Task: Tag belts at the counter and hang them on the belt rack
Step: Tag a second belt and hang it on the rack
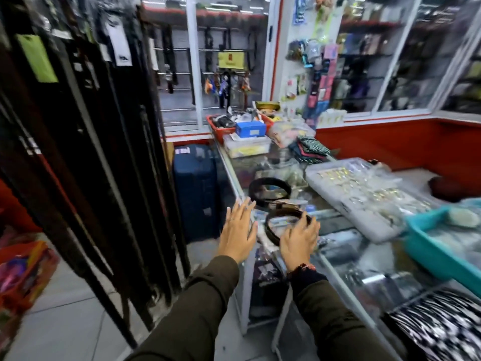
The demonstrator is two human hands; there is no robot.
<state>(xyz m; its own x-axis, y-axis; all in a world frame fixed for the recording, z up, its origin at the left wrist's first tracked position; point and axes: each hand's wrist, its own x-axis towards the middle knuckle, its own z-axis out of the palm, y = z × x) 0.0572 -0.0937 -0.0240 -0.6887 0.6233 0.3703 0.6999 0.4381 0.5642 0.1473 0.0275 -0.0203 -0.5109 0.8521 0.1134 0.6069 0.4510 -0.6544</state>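
Note:
Two coiled dark belts lie on the glass counter (335, 259). The nearer belt (273, 225) sits right under my right hand (299, 242), whose spread fingers reach over its rim; whether they touch it is unclear. The farther belt (269, 190) lies behind it with a small tag or card beside it. My left hand (239, 230) is flat and open at the counter's left edge, holding nothing. The belt rack (86, 142) with several long dark belts and hang tags fills the left side.
A blue suitcase (195, 188) stands on the floor between rack and counter. On the counter sit a grey tray of small shiny items (361, 196), a teal bin (440, 246), a red basket (223, 128) and a blue box (250, 128). Colourful bags (23, 272) lie at the lower left.

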